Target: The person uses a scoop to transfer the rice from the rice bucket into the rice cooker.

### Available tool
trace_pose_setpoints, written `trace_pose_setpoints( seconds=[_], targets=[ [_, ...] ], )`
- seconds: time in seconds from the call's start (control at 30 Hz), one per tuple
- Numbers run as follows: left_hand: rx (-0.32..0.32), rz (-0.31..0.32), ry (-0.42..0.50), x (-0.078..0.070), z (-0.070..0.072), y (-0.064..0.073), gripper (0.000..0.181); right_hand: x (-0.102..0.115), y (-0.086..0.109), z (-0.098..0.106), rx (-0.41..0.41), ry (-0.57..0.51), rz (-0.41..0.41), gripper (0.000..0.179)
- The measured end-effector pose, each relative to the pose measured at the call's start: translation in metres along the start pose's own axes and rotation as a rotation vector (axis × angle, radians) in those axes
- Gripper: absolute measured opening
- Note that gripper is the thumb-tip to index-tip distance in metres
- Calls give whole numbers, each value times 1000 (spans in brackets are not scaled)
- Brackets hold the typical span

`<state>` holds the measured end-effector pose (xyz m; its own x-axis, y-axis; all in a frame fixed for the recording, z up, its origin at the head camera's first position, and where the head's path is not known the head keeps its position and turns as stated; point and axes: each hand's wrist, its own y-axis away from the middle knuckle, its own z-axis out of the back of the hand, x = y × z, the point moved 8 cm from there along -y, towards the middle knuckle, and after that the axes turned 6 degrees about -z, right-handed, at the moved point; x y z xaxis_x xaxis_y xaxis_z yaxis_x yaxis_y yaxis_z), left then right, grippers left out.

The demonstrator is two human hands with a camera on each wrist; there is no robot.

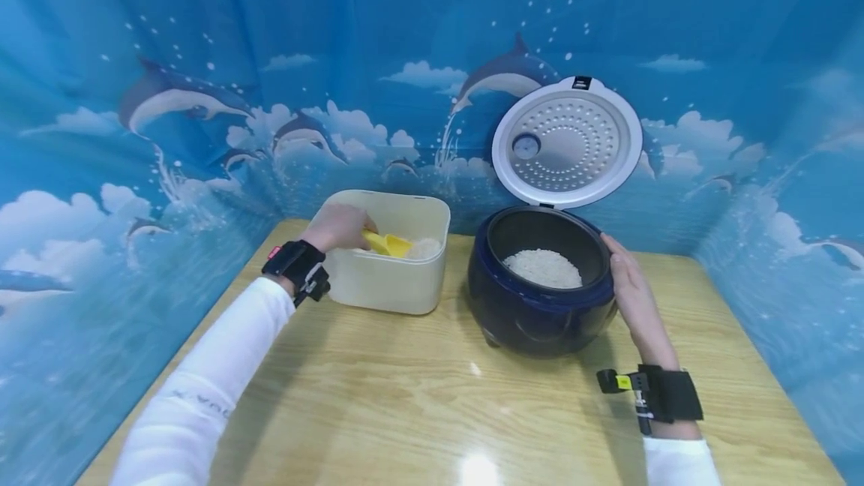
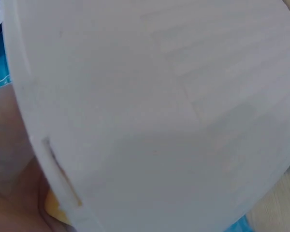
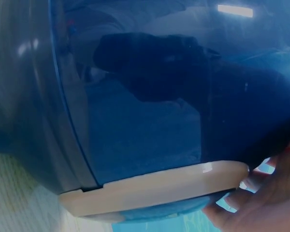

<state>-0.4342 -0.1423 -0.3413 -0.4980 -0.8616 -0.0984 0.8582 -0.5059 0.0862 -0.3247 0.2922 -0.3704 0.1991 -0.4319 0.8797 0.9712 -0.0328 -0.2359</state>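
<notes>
Inside the cream bin my left hand grips the handle of a yellow scoop, its scoop end beside white rice. The bin's outer wall fills most of the left wrist view, hiding most of that hand. My right hand rests against the right side of a dark blue rice cooker, fingers extended along its upper edge. White rice lies in the cooker's dark inner pot. In the right wrist view, the fingers touch the cooker near a beige strip.
The cooker's silver-grey lid stands raised behind the pot. Both containers stand on a wood-grain table, the bin left of the cooker with a narrow gap between. A blue dolphin-print curtain hangs behind and at both sides.
</notes>
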Motion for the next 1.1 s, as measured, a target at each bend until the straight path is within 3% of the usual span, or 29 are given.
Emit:
trace_pose_setpoints(
  seconds=[0.2, 0.4, 0.63, 0.87, 1.1],
  targets=[
    [21, 43, 24, 12, 8, 10, 36, 0, -1, -2, 2, 2, -1, 55],
    [9, 70, 82, 17, 22, 25, 39, 1, -2, 3, 6, 5, -2, 56],
    [-6, 128, 92, 31, 28, 41, 43, 1, -2, 2, 9, -3, -6, 56],
    [-44, 130, 116, 46, 35, 66, 47, -2, -5, -2, -1, 8, 5, 55],
    [-110, 144, 242, 57, 35, 93, 49, -4, -5, 1, 5, 17, -7, 55]
  ],
)
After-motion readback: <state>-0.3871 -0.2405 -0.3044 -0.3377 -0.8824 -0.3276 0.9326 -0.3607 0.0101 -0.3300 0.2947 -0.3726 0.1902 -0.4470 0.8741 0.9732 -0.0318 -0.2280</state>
